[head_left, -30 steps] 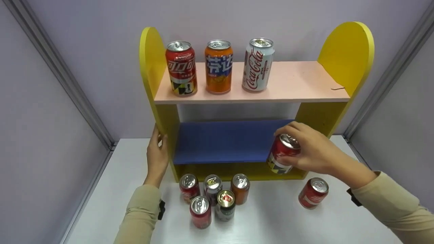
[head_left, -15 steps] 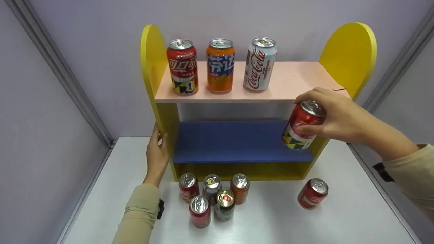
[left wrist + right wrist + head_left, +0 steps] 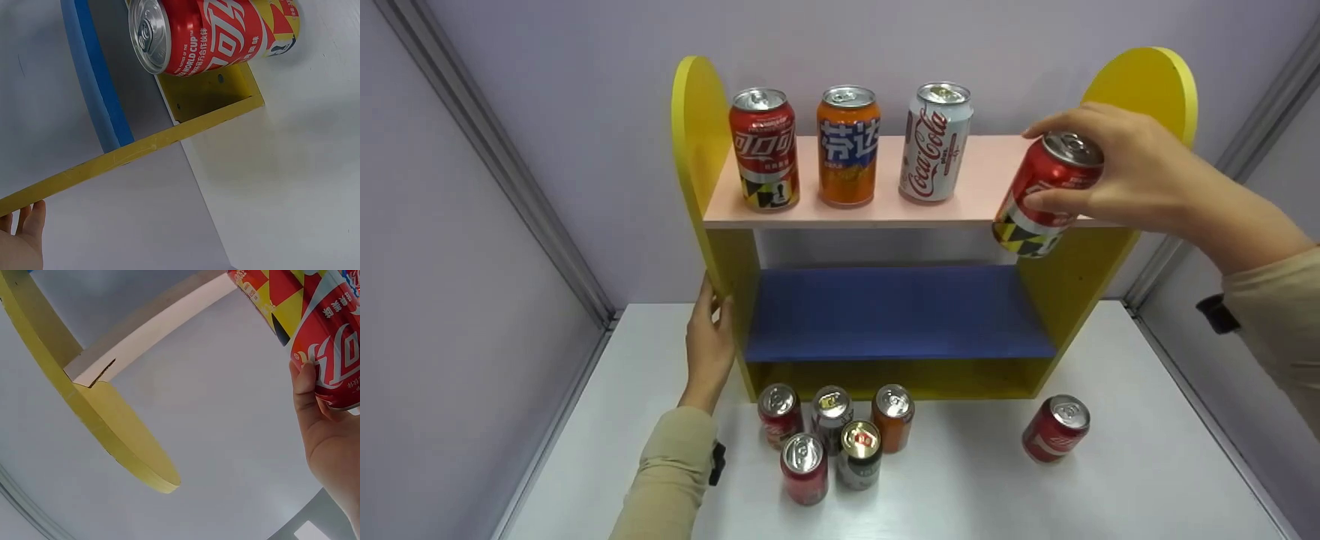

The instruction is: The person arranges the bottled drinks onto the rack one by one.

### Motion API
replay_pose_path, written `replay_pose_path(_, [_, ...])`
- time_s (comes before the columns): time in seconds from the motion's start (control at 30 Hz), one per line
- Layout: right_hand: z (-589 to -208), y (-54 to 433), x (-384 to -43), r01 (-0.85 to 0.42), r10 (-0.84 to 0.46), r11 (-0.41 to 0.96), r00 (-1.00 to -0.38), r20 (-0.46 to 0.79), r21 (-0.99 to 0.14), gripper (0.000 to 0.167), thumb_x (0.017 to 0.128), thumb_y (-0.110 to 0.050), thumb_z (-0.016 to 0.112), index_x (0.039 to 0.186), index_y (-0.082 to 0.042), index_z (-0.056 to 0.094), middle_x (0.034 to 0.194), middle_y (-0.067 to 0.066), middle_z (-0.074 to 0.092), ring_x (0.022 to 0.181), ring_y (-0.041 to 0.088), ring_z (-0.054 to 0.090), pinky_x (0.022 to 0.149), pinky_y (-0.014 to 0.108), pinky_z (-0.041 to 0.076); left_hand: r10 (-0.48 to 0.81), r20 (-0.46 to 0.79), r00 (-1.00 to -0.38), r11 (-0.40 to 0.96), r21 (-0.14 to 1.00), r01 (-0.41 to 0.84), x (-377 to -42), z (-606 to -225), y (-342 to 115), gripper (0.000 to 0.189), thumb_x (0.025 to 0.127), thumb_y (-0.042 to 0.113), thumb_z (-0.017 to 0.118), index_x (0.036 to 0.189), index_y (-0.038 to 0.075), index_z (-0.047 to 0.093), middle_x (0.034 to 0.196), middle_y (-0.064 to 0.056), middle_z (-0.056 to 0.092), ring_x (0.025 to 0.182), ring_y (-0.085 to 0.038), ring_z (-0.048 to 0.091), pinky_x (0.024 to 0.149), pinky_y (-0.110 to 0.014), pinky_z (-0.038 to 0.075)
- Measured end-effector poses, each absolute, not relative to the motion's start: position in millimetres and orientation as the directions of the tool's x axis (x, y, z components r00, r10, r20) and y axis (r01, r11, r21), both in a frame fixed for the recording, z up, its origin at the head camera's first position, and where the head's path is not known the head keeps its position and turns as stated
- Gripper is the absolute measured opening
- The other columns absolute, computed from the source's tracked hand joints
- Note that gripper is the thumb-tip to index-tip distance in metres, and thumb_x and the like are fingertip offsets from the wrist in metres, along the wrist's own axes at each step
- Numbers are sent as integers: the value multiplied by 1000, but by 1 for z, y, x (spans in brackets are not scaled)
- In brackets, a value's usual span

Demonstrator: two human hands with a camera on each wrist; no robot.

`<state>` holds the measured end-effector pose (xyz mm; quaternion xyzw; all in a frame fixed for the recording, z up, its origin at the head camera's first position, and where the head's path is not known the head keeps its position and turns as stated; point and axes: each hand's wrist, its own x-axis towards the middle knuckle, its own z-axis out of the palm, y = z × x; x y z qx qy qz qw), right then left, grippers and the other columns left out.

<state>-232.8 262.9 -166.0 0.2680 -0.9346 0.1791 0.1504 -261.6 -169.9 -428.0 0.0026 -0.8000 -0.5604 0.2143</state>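
Note:
In the head view my right hand [image 3: 1155,176] grips a red Coca-Cola can [image 3: 1039,217] with a yellow-and-black checked base, thumb across its front. The can tilts slightly and overlaps the front edge of the pink top shelf [image 3: 990,161], at its right part. Standing along that shelf are another red Coca-Cola can [image 3: 765,154], an orange Fanta can [image 3: 847,161] and a white Coca-Cola can [image 3: 934,154]. My left hand [image 3: 710,349] touches the outer face of the yellow left side panel [image 3: 731,300] with extended fingers, also seen in the left wrist view.
Several cans stand grouped on the white table before the rack, among them a red can [image 3: 804,472], an orange can [image 3: 893,424] and a dark green can [image 3: 859,461]. A lone red can [image 3: 1055,431] stands to the right. The blue lower shelf [image 3: 892,315] lies under the pink one.
My right hand has lifted the red Coca-Cola can from before the blue shelf up and rightward to the pink shelf's height. The left hand has stayed on the side panel.

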Motion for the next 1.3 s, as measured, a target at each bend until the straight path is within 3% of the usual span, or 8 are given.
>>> replay_pose_path(0.1, [-162, 260, -242, -533, -418, 802, -823, 384, -270, 62, 86, -35, 77, 141, -17, 54, 124, 10, 57, 109, 32, 52, 78, 13, 40, -245, 335, -910, 370, 900, 231, -261, -428, -170, 56, 106, 11, 44, 158, 12, 23, 155, -16, 36, 136, -37, 41, 109, -44, 41])
replay_pose_path(0.23, [-162, 256, -254, -506, -380, 808, -839, 388, -302, 64, 88, -35, 75, 145, -20, 50, 132, 13, 53, 113, 34, 52, 91, 36, 51, -244, 335, -910, 368, 900, 232, -262, -428, -170, 56, 106, 11, 44, 158, 12, 24, 155, -16, 36, 136, -37, 41, 110, -44, 40])
replay_pose_path(0.33, [-164, 255, -264, -491, -358, 810, -847, 392, -321, 66, 89, -35, 74, 147, -20, 48, 135, 15, 51, 115, 37, 51, 95, 56, 49, -243, 333, -911, 363, 902, 233, -262, -429, -170, 56, 106, 11, 45, 158, 13, 24, 155, -15, 36, 136, -36, 41, 110, -44, 40])
replay_pose_path(0.43, [-166, 257, -272, -478, -340, 811, -854, 394, -337, 68, 89, -34, 74, 149, -18, 46, 138, 18, 49, 116, 40, 50, 97, 62, 46, -239, 334, -912, 365, 901, 234, -262, -429, -170, 56, 107, 13, 45, 159, 14, 24, 155, -15, 36, 137, -36, 41, 109, -44, 41])
replay_pose_path(0.77, [-165, 256, -293, -450, -314, 811, -874, 370, -375, 70, 91, -35, 71, 151, -15, 42, 146, 20, 43, 120, 43, 49, 100, 63, 42, -234, 337, -912, 381, 895, 233, -260, -428, -171, 55, 107, 16, 43, 159, 16, 23, 156, -12, 35, 137, -35, 41, 110, -44, 40])
replay_pose_path(1.0, [-165, 248, -302, -462, -326, 793, -872, 366, -396, 70, 91, -35, 71, 147, -5, 41, 135, 23, 50, 117, 41, 52, 99, 61, 44, -237, 351, -906, 381, 891, 245, -262, -430, -172, 56, 107, 14, 45, 159, 16, 25, 154, -15, 38, 136, -36, 42, 109, -45, 41])
replay_pose_path(1.3, [-170, 244, -311, -444, -290, 782, -881, 375, -438, 69, 93, -35, 69, 149, -6, 40, 141, 22, 42, 122, 39, 48, 102, 59, 43, -232, 343, -910, 377, 894, 241, -264, -430, -172, 56, 107, 14, 44, 159, 18, 24, 155, -14, 37, 137, -36, 41, 109, -45, 41])
